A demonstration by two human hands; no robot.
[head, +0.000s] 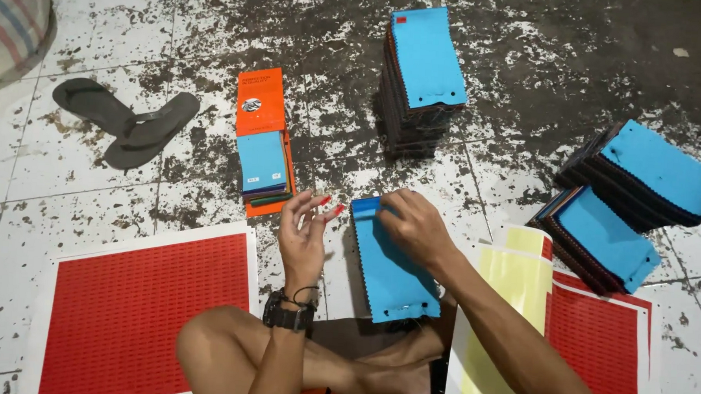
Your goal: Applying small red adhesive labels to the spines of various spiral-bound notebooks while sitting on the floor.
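On the floor at far left we see a pair of sandals, then a red sheet and an orange swatch book. Our left hand hovers with fingers spread, pinching nothing we can make out. Just to its right lies the blue fabric piece, its long axis running away from us. Our right hand, the nearer one, presses its top edge, fingers narrow. Beyond stand a tall stack and slanted piles.
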